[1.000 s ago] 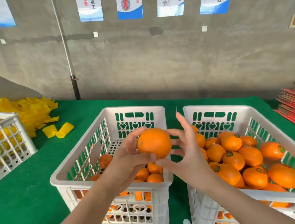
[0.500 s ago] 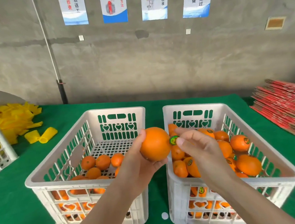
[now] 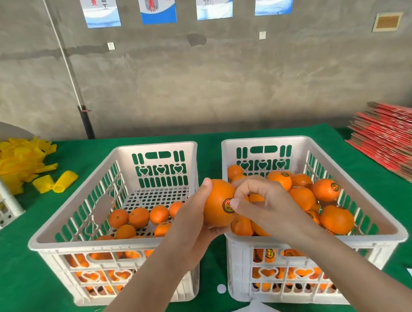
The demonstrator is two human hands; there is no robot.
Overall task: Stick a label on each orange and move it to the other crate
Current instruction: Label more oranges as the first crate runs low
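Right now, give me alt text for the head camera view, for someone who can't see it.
A left hand holds an orange while the right hand presses a label onto it. The left crate holds plain oranges, the right crate labelled ones.

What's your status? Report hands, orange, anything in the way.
Left hand grips orange. Right hand fingers curled, thumb pressing label onto it. Right crate alongside, path looks clear.

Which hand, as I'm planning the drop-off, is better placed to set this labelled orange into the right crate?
Left, probably. The left hand grips the orange beside the rim of the right crate; the right hand only presses its thumb on the label and would need to regrasp.
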